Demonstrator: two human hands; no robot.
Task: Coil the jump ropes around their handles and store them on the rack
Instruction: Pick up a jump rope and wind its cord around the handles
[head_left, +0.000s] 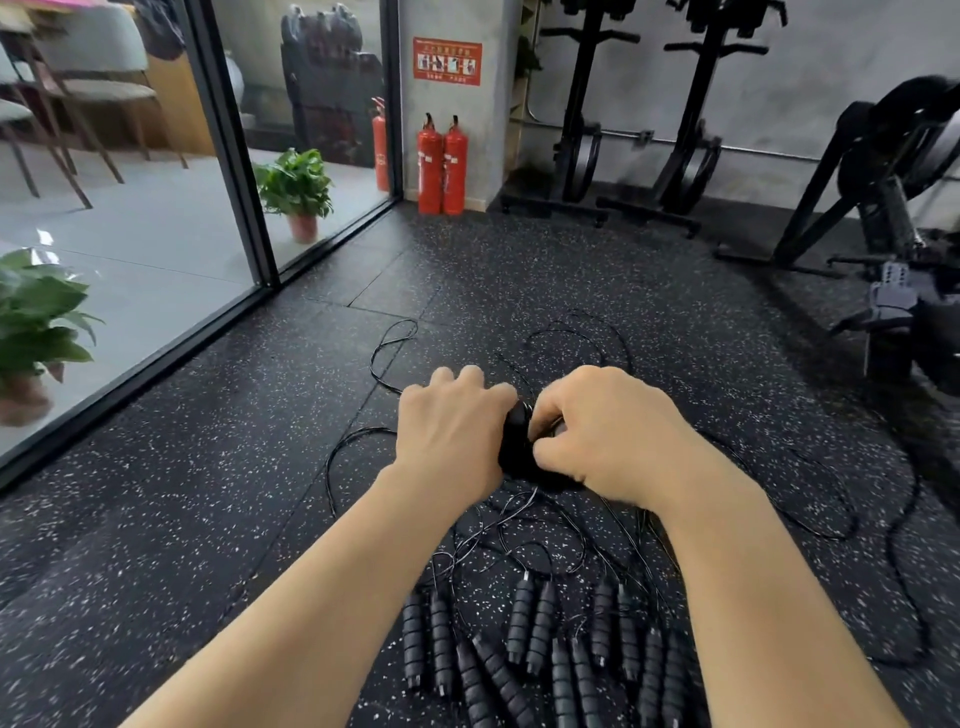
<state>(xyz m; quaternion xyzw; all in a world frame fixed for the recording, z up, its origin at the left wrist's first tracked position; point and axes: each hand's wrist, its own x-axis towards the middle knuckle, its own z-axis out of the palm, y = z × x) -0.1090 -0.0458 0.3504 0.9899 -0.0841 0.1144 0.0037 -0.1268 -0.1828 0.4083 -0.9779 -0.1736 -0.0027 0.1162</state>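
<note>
My left hand (449, 431) grips a pair of black jump-rope handles (517, 447) held above the floor. Beside it, my right hand (602, 431) pinches the thin black rope against those handles; the rope there is mostly hidden by my fingers. Loose black rope (387, 358) trails in loops over the speckled rubber floor around and beyond my hands. Below my forearms, several more ribbed black handles (524, 623) lie in pairs with tangled ropes (519, 525) running from them. No rack for the ropes can be made out.
A glass wall (218, 156) with a black frame runs along the left, potted plants (296, 192) behind it. Two red fire extinguishers (442, 166) stand at the far corner. Black exercise machines (691, 130) line the back wall and the right side (893, 208).
</note>
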